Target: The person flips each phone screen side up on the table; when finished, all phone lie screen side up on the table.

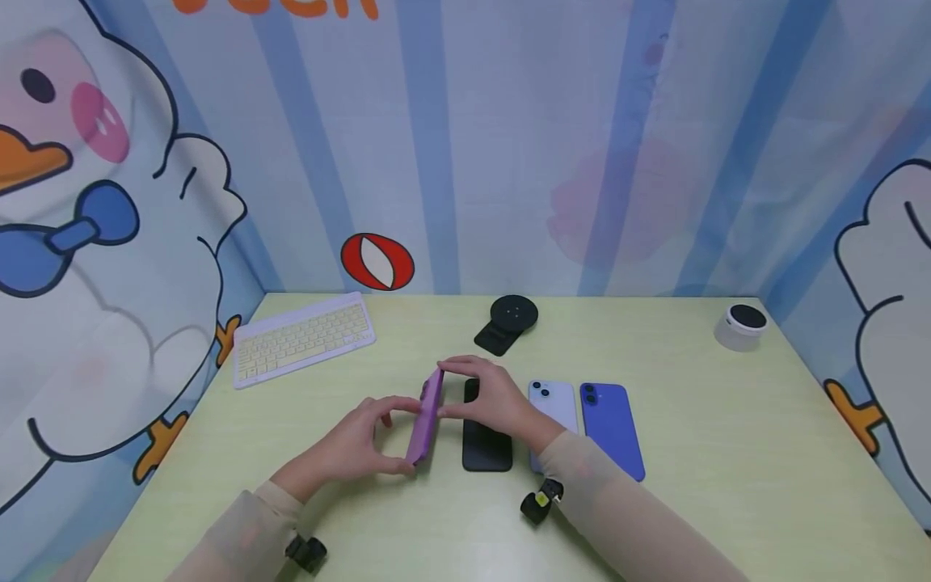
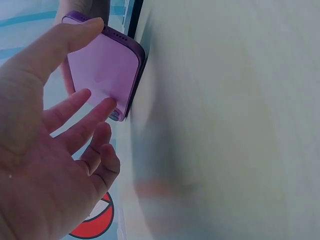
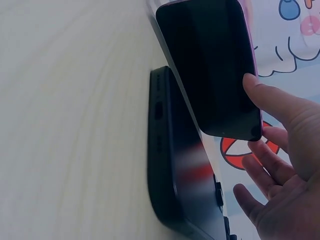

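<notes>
A purple phone [image 1: 426, 420] is tilted up on its long side between both hands. My left hand [image 1: 356, 440] holds it with the thumb on its bottom end and fingers at its pinkish-purple back, as the left wrist view shows. With thumb on the dark screen side and fingers at the top end and edge, my right hand [image 1: 498, 400] grips the same phone; its screen [image 3: 210, 65] looks unlit in the right wrist view. Under the right hand lies a black phone [image 1: 487, 449]. Beside that, partly covered by the right forearm, is a pale lavender phone [image 1: 554, 400].
Right of the lavender phone lies a blue phone [image 1: 614, 428]. Farther back are a light purple keyboard [image 1: 305, 339] at left, a black folding stand with a round pad [image 1: 513, 314] in the middle, and a white cylinder with a black top [image 1: 740, 328] at right. A printed curtain [image 1: 494, 162] borders the table.
</notes>
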